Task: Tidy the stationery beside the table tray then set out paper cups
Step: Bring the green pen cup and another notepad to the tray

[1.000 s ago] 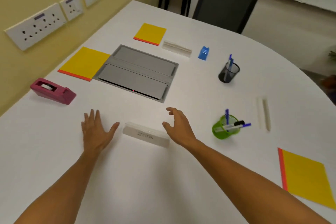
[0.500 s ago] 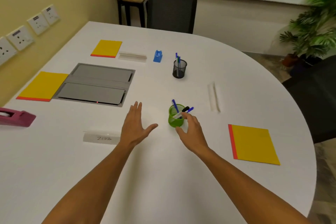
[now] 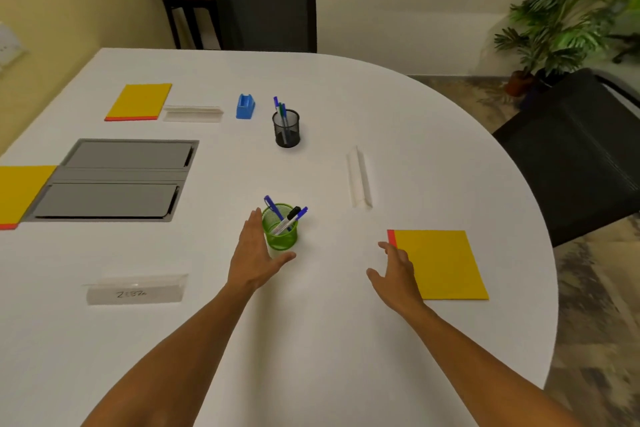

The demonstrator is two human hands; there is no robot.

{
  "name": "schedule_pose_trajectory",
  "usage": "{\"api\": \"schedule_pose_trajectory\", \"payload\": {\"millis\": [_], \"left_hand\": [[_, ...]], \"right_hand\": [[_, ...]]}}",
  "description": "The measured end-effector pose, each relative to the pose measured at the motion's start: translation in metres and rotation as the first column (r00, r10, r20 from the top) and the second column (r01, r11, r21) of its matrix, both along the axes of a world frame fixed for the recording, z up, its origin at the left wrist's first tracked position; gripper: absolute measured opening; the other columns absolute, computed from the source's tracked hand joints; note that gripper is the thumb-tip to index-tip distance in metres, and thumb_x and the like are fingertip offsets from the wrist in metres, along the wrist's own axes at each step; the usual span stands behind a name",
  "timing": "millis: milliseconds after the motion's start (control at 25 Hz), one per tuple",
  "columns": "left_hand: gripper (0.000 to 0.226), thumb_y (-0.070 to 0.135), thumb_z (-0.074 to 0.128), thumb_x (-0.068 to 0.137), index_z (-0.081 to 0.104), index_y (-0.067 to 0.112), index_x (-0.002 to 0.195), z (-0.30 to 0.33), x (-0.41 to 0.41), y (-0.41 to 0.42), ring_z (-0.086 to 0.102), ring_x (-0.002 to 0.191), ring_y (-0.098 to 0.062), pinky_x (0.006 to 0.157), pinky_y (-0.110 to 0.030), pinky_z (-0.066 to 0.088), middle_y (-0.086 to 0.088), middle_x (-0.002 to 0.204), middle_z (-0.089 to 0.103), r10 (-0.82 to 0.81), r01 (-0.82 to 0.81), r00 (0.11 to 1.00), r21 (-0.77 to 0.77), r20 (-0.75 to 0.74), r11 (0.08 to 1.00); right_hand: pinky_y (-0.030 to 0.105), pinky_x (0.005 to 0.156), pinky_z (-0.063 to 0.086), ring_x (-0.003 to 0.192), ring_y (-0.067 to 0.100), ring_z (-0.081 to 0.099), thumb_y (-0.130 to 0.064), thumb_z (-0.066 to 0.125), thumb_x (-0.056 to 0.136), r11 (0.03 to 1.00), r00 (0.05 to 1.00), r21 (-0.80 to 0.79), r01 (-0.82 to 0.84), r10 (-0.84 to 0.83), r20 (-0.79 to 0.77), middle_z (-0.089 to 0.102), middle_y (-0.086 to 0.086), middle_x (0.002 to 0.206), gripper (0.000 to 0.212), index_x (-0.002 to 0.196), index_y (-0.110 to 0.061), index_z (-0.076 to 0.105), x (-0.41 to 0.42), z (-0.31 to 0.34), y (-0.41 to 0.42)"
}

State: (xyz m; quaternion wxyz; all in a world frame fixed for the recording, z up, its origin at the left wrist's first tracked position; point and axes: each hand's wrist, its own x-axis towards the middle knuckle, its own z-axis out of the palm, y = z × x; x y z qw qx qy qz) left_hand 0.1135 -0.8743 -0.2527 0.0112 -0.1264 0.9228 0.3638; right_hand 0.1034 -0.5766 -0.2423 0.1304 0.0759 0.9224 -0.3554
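A green mesh pen cup (image 3: 281,231) with blue and black pens stands mid-table. My left hand (image 3: 254,256) is spread open right beside it, fingers along its left side and thumb under its front. My right hand (image 3: 396,270) hovers with relaxed fingers at the left edge of a yellow notepad (image 3: 441,263). The grey table tray (image 3: 114,180) is set into the white table (image 3: 311,340) at the left. A black mesh pen cup (image 3: 286,128) stands farther back.
Two more yellow notepads (image 3: 140,101) (image 3: 19,192) lie around the tray. Clear name stands lie near me (image 3: 135,289), at the back (image 3: 193,113) and to the right (image 3: 359,177). A small blue holder (image 3: 245,106) sits behind. Black chairs (image 3: 581,156) (image 3: 266,7) flank the table.
My view has swung right. My left hand moved up beside the green pen cup, and my right hand left the cup and moved right to the yellow notepad's edge.
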Motion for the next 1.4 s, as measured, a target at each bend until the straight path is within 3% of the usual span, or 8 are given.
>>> {"api": "schedule_pose_trajectory", "payload": {"millis": [240, 360, 560, 720, 880, 1000, 1200, 1400], "left_hand": [[0.137, 0.05, 0.092, 0.059, -0.001, 0.025, 0.156, -0.025, -0.026, 0.014, 0.021, 0.15, -0.019, 0.116, -0.038, 0.028, 0.002, 0.165, 0.014, 0.124, -0.123, 0.992, 0.133, -0.004, 0.983], [0.136, 0.046, 0.092, 0.061, -0.002, 0.025, 0.156, -0.04, -0.038, 0.017, 0.025, 0.147, -0.02, 0.115, -0.037, 0.029, 0.0, 0.162, 0.019, 0.158, -0.153, 0.987, 0.168, -0.016, 0.974], [0.125, 0.04, 0.089, 0.067, 0.002, 0.027, 0.155, -0.052, -0.05, 0.019, 0.033, 0.14, -0.019, 0.109, -0.037, 0.036, 0.001, 0.154, 0.028, 0.249, -0.235, 0.968, 0.205, -0.045, 0.95], [0.118, 0.04, 0.088, 0.069, 0.007, 0.027, 0.154, -0.057, -0.055, 0.018, 0.039, 0.136, -0.016, 0.103, -0.03, 0.038, 0.003, 0.151, 0.031, 0.278, -0.265, 0.96, 0.206, -0.034, 0.942], [0.114, 0.04, 0.088, 0.068, 0.012, 0.03, 0.152, -0.058, -0.056, 0.019, 0.047, 0.126, -0.009, 0.096, -0.029, 0.044, 0.006, 0.145, 0.035, 0.287, -0.276, 0.958, 0.218, -0.021, 0.936], [0.112, 0.043, 0.087, 0.068, 0.014, 0.031, 0.152, -0.054, -0.051, 0.02, 0.043, 0.118, 0.0, 0.095, -0.029, 0.045, 0.007, 0.144, 0.036, 0.286, -0.276, 0.958, 0.219, -0.015, 0.936], [0.11, 0.048, 0.085, 0.067, 0.014, 0.034, 0.151, -0.042, -0.037, 0.017, 0.044, 0.114, 0.003, 0.091, -0.026, 0.045, 0.011, 0.14, 0.037, 0.298, -0.288, 0.954, 0.232, -0.011, 0.929], [0.113, 0.046, 0.085, 0.067, 0.013, 0.031, 0.153, -0.032, -0.015, 0.006, 0.048, 0.12, -0.006, 0.095, -0.031, 0.048, 0.006, 0.143, 0.038, 0.309, -0.297, 0.951, 0.219, -0.02, 0.929]], "right_hand": [[0.041, 0.108, 0.043, 0.137, 0.031, 0.036, -0.032, 0.066, 0.095, 0.98, 0.991, 0.199, 0.007, -0.034, 0.132, 0.034, 0.009, 0.154, 0.068, 0.153, -0.02, 0.032, -0.015, -0.037, 0.045], [0.043, 0.11, 0.038, 0.139, 0.035, 0.033, -0.026, 0.063, 0.094, 0.962, 0.985, 0.272, 0.025, -0.07, 0.158, 0.03, 0.011, 0.156, 0.07, 0.155, -0.021, 0.029, -0.037, -0.044, 0.064], [0.047, 0.122, 0.02, 0.153, 0.035, 0.002, -0.008, 0.061, 0.089, 0.805, 0.926, 0.484, -0.344, 0.207, 0.315, -0.005, 0.007, 0.168, 0.094, 0.161, -0.023, 0.002, -0.087, -0.043, 0.092], [0.052, 0.122, 0.015, 0.154, 0.036, -0.005, -0.031, 0.079, 0.083, 0.664, 0.842, 0.535, -0.522, 0.299, 0.45, -0.011, 0.008, 0.168, 0.118, 0.16, -0.022, -0.009, -0.118, -0.044, 0.102], [0.051, 0.117, 0.024, 0.151, 0.035, 0.012, -0.051, 0.086, 0.069, 0.559, 0.801, 0.576, -0.597, 0.367, 0.474, 0.013, 0.012, 0.164, 0.129, 0.16, -0.023, 0.0, -0.136, -0.049, 0.11], [0.049, 0.111, 0.031, 0.142, 0.034, 0.027, -0.061, 0.085, 0.062, 0.461, 0.793, 0.65, -0.604, 0.428, 0.433, 0.032, 0.012, 0.151, 0.123, 0.157, -0.025, 0.016, -0.144, -0.052, 0.11], [0.043, 0.103, 0.041, 0.126, 0.03, 0.041, -0.061, 0.083, 0.065, 0.465, 0.818, 0.68, -0.567, 0.418, 0.396, 0.046, 0.009, 0.136, 0.093, 0.14, -0.02, 0.044, -0.155, -0.052, 0.104], [0.042, 0.1, 0.042, 0.127, 0.03, 0.04, -0.066, 0.078, 0.07, 0.519, 0.796, 0.603, -0.606, 0.39, 0.464, 0.04, 0.012, 0.138, 0.091, 0.139, -0.017, 0.044, -0.136, -0.048, 0.101]]}}
